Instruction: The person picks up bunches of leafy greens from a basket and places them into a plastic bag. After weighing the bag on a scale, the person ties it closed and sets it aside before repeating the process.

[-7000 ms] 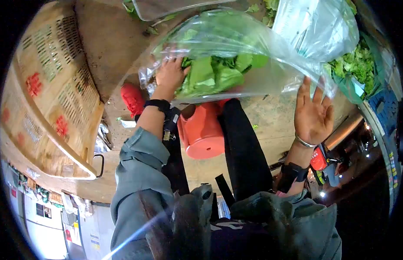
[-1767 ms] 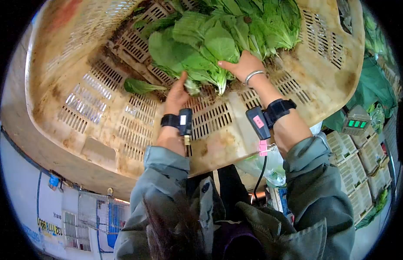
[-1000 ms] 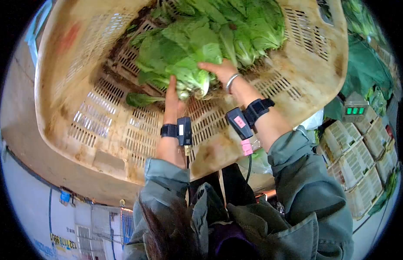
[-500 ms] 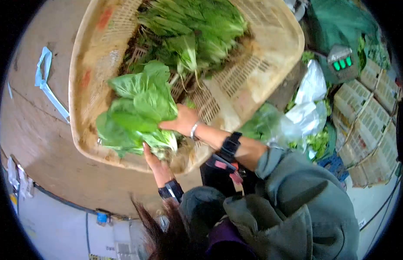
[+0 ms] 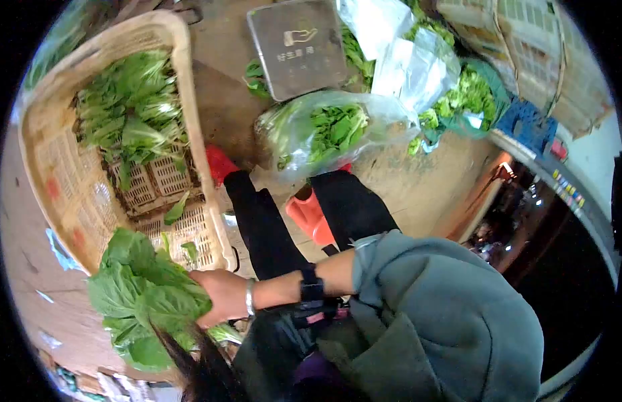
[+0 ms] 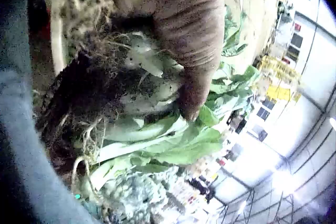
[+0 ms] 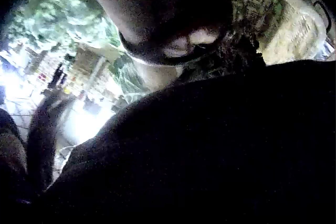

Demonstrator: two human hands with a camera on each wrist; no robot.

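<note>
A bunch of broad-leaved greens is held near the body at the lower left of the head view. My right hand, with a silver bracelet at the wrist, grips its stem end from the right. In the left wrist view my left hand holds the same bunch, thumb pressed over the pale stems, with soil-covered roots sticking out. The left hand is hidden in the head view. The right wrist view is mostly dark sleeve.
A plastic crate with more greens stands at left. Between the feet and a flat scale lies a clear bag of greens. White bags and stacked crates are at upper right; a red stool is below.
Both hands have taken up greens from the crate and carried them over its near rim toward the body. The view has swung right, so the crate now appears at the left.
</note>
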